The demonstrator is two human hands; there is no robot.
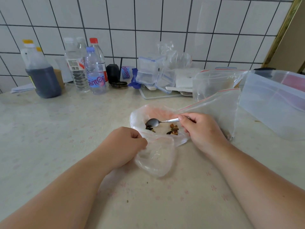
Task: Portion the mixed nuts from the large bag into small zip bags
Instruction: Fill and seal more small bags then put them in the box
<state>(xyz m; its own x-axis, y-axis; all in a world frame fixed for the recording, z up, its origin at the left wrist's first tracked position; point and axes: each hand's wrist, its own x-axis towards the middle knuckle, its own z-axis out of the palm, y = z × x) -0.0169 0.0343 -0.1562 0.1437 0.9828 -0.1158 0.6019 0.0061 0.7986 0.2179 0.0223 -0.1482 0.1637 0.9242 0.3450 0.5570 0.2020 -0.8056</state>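
Head view looks down on the large bag (158,142), a thin clear sack lying crumpled and open on the table (66,129). Only two small clusters of mixed nuts (173,129) show inside it, one under the spoon bowl and one nearer the right hand. The spoon (155,122) reaches into the bag mouth with its bowl on the left cluster; it looks nearly bare, though the blur makes that uncertain. The right hand (199,129) is closed around the spoon's handle. The left hand (125,144) is curled into a loose fist and pinches the near edge of the sack, keeping the mouth open.

Just right of the sack, touching it, a zip bag (217,106) with a red seal strip lies slack; whether nuts are in it cannot be told. A second zip bag (212,83) stands behind it, and a clear plastic tub (272,103) sits further right. Bottles (94,71) and small clip-lid boxes (153,71) line the tiled wall.

Judging by how little remains in the sack, the portioning seems close to its end: the last scoops are left, then sealing.
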